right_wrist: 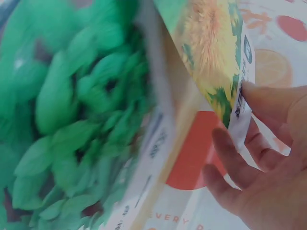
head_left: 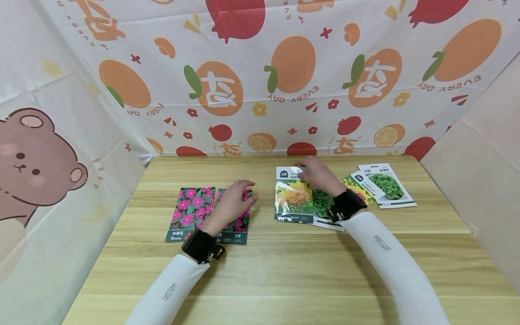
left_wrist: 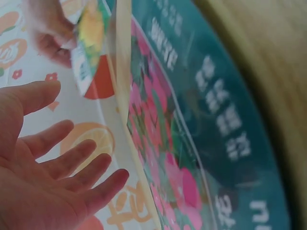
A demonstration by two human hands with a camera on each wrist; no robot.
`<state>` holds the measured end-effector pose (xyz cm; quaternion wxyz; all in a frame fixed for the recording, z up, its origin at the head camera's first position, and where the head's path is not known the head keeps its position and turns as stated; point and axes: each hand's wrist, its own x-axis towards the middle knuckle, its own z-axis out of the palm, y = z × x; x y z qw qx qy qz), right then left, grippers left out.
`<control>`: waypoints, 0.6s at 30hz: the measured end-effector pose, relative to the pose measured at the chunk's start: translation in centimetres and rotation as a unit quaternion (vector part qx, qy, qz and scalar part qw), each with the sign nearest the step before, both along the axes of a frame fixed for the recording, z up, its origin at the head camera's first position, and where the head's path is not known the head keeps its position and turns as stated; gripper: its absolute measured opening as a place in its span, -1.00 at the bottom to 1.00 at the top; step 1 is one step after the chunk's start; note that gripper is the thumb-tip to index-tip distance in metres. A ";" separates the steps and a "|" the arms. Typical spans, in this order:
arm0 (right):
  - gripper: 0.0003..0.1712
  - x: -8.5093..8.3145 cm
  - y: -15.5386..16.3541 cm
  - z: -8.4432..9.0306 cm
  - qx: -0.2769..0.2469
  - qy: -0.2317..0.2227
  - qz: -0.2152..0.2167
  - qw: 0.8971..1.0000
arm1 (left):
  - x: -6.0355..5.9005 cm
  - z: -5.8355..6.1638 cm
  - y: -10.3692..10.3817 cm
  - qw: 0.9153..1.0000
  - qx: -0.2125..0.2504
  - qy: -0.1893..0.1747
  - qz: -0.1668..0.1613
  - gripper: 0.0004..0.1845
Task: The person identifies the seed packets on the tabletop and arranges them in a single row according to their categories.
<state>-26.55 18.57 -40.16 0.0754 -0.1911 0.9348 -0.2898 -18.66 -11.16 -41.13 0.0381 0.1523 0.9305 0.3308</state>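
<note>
My right hand pinches the top corner of a seed packet with a shaggy orange-yellow flower on it. In the right wrist view the thumb lies on the front of that packet and fingers are behind it. A green-leaf seed packet lies to its right, partly hidden by my right hand and wrist. My left hand is over a pink-flower seed packet, covering part of it. In the left wrist view the left hand's fingers are spread with nothing between them. Another pink-flower packet lies to the left.
At the right, a yellow-flower packet lies partly under white-topped packets, including another green-leaf packet. The wooden table meets a fruit-print cloth at its back edge. A bear-print cloth hangs at the left.
</note>
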 end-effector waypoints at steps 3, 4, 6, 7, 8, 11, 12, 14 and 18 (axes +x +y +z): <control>-0.62 0.4 0.3 0.6 -0.082 -0.022 -0.009 0.996 | 0.0 -0.1 0.5 1.000 0.022 -0.010 -0.004 -0.46; -0.63 0.6 0.5 0.9 -0.103 -0.032 -0.012 0.994 | 0.0 -0.2 0.6 0.999 0.033 -0.015 -0.006 -0.45; -0.64 1.0 0.7 1.4 -0.130 -0.046 -0.014 0.990 | 0.1 -0.2 1.0 0.998 0.058 -0.028 -0.009 -0.45; -0.64 1.1 0.8 1.5 -0.139 -0.051 -0.015 0.989 | 0.1 -0.3 1.2 0.996 0.076 -0.037 -0.011 -0.45; -0.64 1.3 0.8 1.7 -0.144 -0.058 -0.020 0.988 | 0.1 -0.4 1.4 0.994 0.098 -0.048 -0.012 -0.44; -0.64 1.7 0.9 2.2 -0.153 -0.069 -0.027 0.985 | 0.0 -0.7 1.9 0.983 0.161 -0.087 -0.009 -0.45; -0.64 1.7 0.8 2.3 -0.154 -0.072 -0.031 0.985 | -0.2 -0.8 2.1 0.978 0.183 -0.100 -0.009 -0.46; -0.65 1.8 0.8 2.5 -0.159 -0.077 -0.040 0.984 | -0.4 -0.7 2.4 0.968 0.220 -0.124 -0.007 -0.46; -0.65 1.9 0.7 2.7 -0.174 -0.086 -0.046 0.980 | -0.7 -0.6 3.0 0.946 0.272 -0.175 0.008 -0.50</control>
